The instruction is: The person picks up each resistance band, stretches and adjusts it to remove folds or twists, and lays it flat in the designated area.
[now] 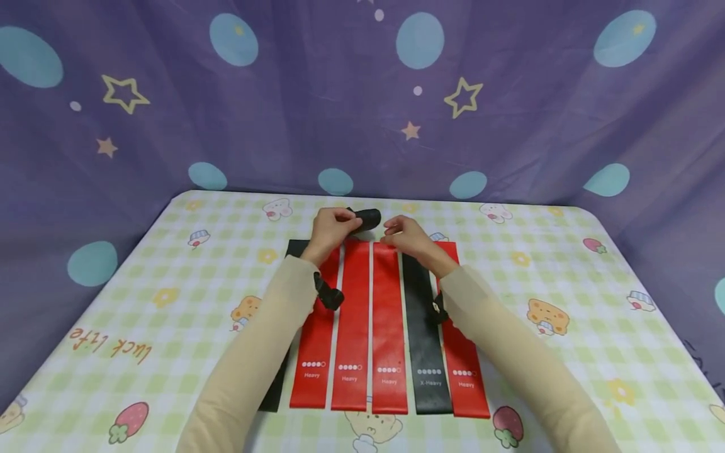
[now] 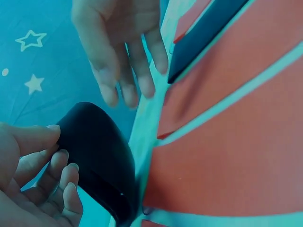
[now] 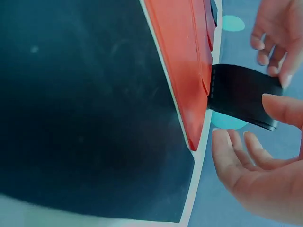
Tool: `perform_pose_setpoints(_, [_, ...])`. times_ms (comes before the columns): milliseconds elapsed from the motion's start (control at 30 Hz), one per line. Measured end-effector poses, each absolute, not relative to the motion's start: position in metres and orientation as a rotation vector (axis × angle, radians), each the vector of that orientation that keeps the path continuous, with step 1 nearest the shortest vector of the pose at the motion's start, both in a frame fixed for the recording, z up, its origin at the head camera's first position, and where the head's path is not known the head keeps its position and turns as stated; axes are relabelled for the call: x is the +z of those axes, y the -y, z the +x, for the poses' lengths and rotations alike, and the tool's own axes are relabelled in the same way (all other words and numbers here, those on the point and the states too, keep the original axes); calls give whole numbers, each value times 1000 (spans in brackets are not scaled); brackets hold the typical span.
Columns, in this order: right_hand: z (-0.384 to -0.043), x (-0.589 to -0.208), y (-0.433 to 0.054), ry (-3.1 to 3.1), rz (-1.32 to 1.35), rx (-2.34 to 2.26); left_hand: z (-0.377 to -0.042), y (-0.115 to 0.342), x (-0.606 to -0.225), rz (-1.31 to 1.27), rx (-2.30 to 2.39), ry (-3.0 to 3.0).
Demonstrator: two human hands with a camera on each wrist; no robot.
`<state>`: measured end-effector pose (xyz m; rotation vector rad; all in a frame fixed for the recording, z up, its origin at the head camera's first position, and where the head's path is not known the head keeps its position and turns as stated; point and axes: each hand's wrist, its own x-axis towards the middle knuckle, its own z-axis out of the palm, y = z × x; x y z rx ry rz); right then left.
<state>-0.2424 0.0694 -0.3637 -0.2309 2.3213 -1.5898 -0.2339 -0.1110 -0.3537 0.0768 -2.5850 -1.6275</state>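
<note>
My left hand pinches the end of a black resistance band between thumb and fingers, beyond the far ends of a row of flat bands. In the left wrist view this band bends over in a loop and its lower end reaches down by the row. My right hand hovers just to the right of it, fingers loosely bent and holding nothing. From the right wrist view, the held band passes behind the right thumb, with a gap between thumb and fingers.
Side by side on the checked tablecloth lie several red bands marked Heavy, such as a middle one, a black X-Heavy band and another black band partly under my left sleeve. A purple patterned curtain hangs behind the table.
</note>
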Motion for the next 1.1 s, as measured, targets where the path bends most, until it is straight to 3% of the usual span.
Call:
perform_pose_setpoints(400, [-247, -372, -65, -2504, -312, -1739, -234, 104, -338, 29, -1693, 2555])
perform_pose_setpoints(767, [-248, -368, -69, -2315, -439, -1931, -232, 94, -326, -107, -1720, 2517])
perform_pose_setpoints(1100, [-247, -357, -74, -2129, -289, -2067, -231, 88, -328, -153, -1760, 2453])
